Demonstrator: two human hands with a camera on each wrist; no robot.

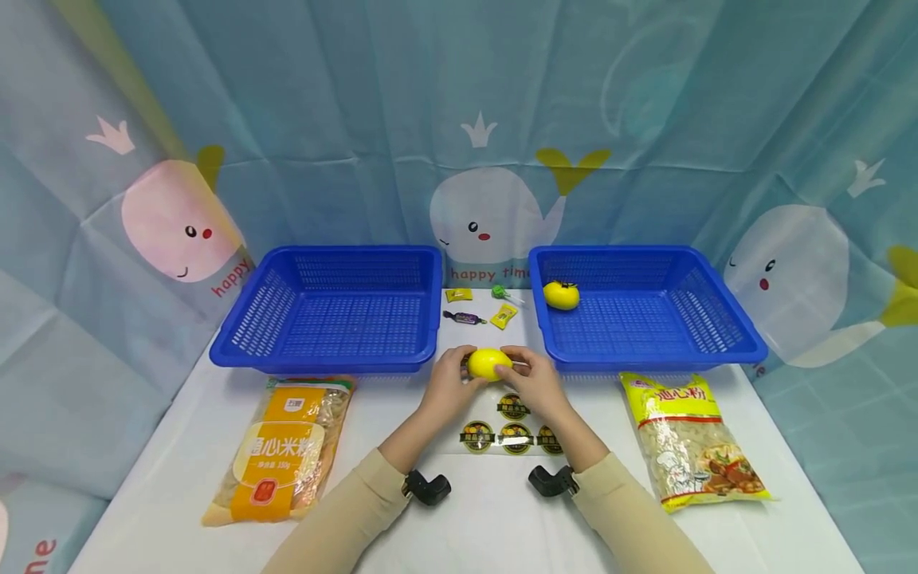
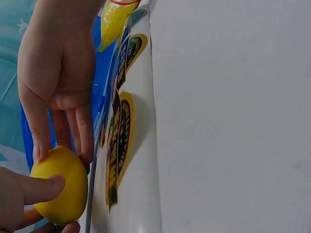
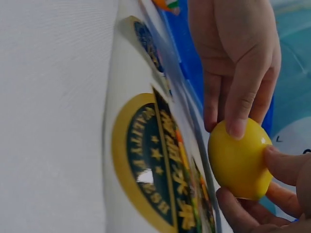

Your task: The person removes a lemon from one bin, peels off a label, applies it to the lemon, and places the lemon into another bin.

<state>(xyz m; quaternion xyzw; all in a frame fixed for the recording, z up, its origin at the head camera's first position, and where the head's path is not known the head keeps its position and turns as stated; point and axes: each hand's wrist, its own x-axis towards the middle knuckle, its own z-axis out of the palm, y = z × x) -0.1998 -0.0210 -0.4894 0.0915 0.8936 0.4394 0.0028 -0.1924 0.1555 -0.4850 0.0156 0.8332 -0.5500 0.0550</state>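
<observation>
Yellow and smooth, a lemon-shaped fruit (image 1: 488, 363) is held up between both hands in the head view, near the gap between the left basket (image 1: 330, 368) and the right basket (image 1: 645, 367); the left hand (image 1: 449, 383) grips one end, the right hand (image 1: 535, 385) the other. A sticker sheet (image 1: 488, 409) lies on the white table (image 1: 473, 518) on the wearer's side. In the left wrist view, the left thumb presses the fruit's side while the right hand pinches the opposite end. In the right wrist view, both thumbs touch its skin, beside a round gold-and-black sticker (image 3: 138, 160).
</observation>
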